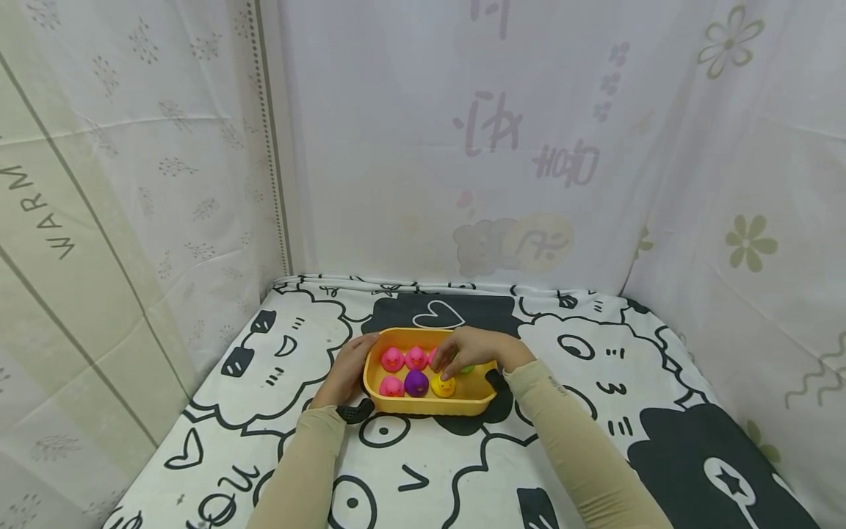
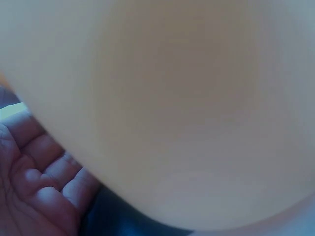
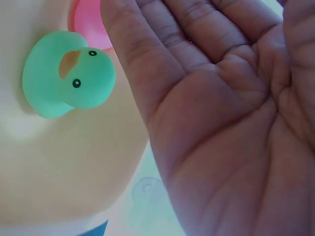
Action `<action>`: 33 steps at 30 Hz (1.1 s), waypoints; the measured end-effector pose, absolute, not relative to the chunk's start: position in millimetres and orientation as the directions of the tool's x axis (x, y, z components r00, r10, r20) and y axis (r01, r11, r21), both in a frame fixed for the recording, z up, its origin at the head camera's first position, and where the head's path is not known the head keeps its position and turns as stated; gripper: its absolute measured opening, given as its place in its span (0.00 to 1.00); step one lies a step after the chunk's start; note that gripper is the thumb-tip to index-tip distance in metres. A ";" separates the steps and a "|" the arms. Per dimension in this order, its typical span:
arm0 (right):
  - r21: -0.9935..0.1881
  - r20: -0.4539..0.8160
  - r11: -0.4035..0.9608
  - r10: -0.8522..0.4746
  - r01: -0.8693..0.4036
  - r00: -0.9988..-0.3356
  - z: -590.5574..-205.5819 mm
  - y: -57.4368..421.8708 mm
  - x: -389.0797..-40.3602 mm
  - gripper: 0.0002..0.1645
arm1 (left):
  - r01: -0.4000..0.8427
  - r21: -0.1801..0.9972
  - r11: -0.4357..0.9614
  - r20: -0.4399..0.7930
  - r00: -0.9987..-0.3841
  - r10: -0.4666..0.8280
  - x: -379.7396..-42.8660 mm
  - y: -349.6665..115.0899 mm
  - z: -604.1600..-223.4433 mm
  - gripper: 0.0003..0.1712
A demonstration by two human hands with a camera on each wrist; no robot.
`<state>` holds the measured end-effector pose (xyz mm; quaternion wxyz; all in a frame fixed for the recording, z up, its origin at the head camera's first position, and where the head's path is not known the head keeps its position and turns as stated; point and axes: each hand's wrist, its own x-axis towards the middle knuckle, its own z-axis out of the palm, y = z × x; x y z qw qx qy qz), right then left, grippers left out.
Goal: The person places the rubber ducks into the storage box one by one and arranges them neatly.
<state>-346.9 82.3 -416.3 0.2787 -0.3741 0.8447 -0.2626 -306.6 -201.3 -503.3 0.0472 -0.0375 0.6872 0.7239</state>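
A yellow plastic tub stands on the patterned cloth with small rubber ducks inside. My left hand rests along the outside of its left wall; the left wrist view shows the palm beside a blurred pale surface. My right hand reaches over the back right of the tub. Its thumb and fingertips pinch the head of a yellow duck in the front row. Just left of that sits a purple duck. A green duck lies beside the right hand, partly covered in the head view.
Several pink ducks occupy the left and back of the tub. A black-and-white cartoon cloth covers the flat surface. Pale printed curtains hang behind and at both sides.
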 end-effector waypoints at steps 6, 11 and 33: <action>-0.653 -0.258 0.574 -0.782 -0.493 -0.568 -413.5 86.4 -346.0 0.16 | -0.118 0.992 -0.049 -0.117 -0.993 0.015 -306.8 -202.2 -504.7 0.34; -0.668 -0.240 0.572 -0.772 -0.476 -0.589 -407.9 90.6 -342.6 0.18 | -0.127 0.992 -0.028 -0.127 -0.992 -0.001 -307.7 -202.5 -505.6 0.36; -0.643 -0.163 0.572 -0.753 -0.510 -0.638 -406.0 128.9 -336.0 0.20 | -0.118 0.992 -0.037 -0.118 -0.993 0.002 -307.7 -200.3 -504.5 0.36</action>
